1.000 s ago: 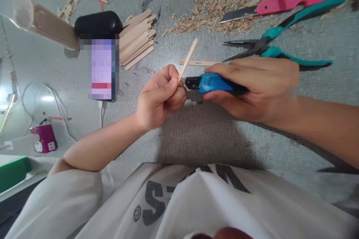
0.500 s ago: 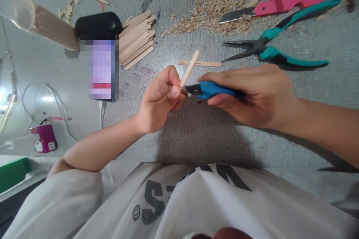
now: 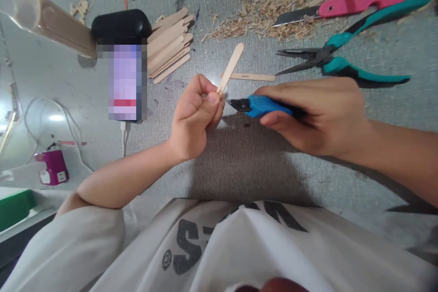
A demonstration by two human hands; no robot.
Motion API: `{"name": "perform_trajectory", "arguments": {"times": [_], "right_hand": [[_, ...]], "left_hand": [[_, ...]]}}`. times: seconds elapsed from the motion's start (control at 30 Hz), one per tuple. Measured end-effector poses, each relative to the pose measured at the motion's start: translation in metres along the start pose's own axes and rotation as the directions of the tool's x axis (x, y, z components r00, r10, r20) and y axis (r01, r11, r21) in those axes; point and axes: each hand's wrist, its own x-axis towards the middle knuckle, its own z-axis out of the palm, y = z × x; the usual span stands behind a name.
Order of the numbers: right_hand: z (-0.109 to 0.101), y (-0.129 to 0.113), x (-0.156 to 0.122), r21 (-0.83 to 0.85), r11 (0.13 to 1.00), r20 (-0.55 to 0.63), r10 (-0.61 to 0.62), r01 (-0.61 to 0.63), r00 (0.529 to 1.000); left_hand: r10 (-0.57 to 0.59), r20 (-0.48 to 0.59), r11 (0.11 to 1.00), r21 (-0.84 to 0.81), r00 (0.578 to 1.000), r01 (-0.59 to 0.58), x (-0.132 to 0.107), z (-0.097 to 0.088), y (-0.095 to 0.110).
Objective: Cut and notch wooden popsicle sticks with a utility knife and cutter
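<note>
Pinched by its lower end between thumb and fingers of my left hand [image 3: 196, 118], a wooden craft stick [image 3: 232, 66] slants up to the right. My right hand [image 3: 318, 116] is wrapped round blue-handled flush cutters [image 3: 262, 106], their dark jaws pointing left. The jaw tips are just right of my left fingertips, with a small gap to the stick's held end. Beyond the hands, another craft stick [image 3: 253, 76] lies flat on the grey table. My right palm and fingers hide most of the cutters' handles.
A pile of craft sticks [image 3: 171, 48] lies beside a propped phone [image 3: 125, 82] and a black case [image 3: 121, 26]. Teal-handled pliers [image 3: 321, 57], a pink-handled knife [image 3: 362, 2] and wood chips [image 3: 260, 13] are at the back right. A clear container [image 3: 54, 20] stands at left.
The cutters have drawn back slightly to the right, away from the stick. My left hand has raised the stick a little and turned its broad face more into view.
</note>
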Motion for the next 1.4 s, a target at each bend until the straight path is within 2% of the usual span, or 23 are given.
{"name": "perform_trajectory", "arguments": {"times": [0.1,0.3,0.47,0.7,0.93,1.17,1.4], "right_hand": [[0.0014,0.0019,-0.0020,-0.092,0.996,0.012,0.015,-0.014,1.000],[-0.0012,0.0017,-0.0014,-0.098,0.995,0.046,0.020,-0.016,0.999],[-0.0005,0.0030,-0.0026,-0.120,0.992,0.059,0.042,-0.034,0.997],[-0.0034,0.0055,-0.0005,-0.066,0.997,0.086,0.038,-0.032,0.996],[-0.0042,0.0062,-0.0008,-0.022,1.000,0.066,0.013,-0.012,0.998],[-0.0022,0.0036,-0.0009,-0.017,0.999,0.047,-0.028,0.029,0.999],[0.0045,0.0028,-0.0057,-0.037,0.999,0.039,0.015,-0.013,0.999]], "left_hand": [[-0.042,-0.006,0.998,-0.039,0.999,0.042,0.0002,-0.0002,0.0017],[-0.050,0.028,0.997,-0.064,0.998,0.052,0.0002,-0.0014,0.0029],[-0.081,-0.001,0.996,-0.035,0.997,0.081,-0.0010,-0.0018,0.0022],[0.007,0.073,0.999,-0.033,0.997,-0.004,-0.0019,-0.0009,0.0005],[-0.041,0.081,0.999,-0.011,0.996,0.042,-0.0031,-0.0021,-0.0005],[0.006,0.114,0.999,0.035,0.993,-0.010,-0.0070,0.0036,0.0000],[0.093,0.105,0.991,0.090,0.990,-0.103,-0.0094,0.0038,-0.0044]]}}
